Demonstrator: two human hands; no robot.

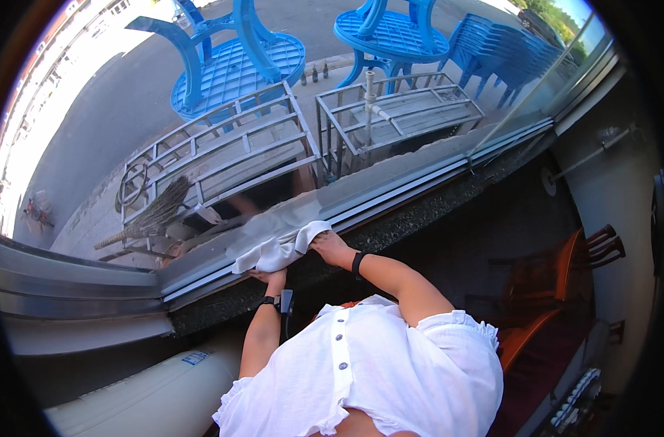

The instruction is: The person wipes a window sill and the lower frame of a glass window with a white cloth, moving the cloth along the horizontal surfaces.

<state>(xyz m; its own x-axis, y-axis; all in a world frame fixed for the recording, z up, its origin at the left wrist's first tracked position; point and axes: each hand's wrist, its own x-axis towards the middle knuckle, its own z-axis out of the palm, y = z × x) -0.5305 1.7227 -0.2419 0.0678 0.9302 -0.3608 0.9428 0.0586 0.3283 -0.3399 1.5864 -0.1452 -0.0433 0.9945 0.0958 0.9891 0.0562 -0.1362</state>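
A white cloth (pixel 272 254) lies bunched over the metal track (pixel 386 199) at the foot of a glass window. My right hand (pixel 330 248) grips its right end, the fingertips partly hidden under a fold. At the lower left end, my left hand (pixel 268 277) holds the cloth from the near side, its fingers mostly covered. Below the track runs a dark speckled stone sill (pixel 414 221). A black band (pixel 358 264) circles my right wrist, and a strap with a grey device (pixel 286 301) is on my left.
Behind the glass stand metal frames (pixel 244 142), a twig broom (pixel 151 216), upturned blue plastic tables (pixel 239 71) and stacked blue chairs (pixel 501 54). Indoors, a cream rounded object (pixel 151 388) is at lower left. Wooden chairs (pixel 570 267) stand at right.
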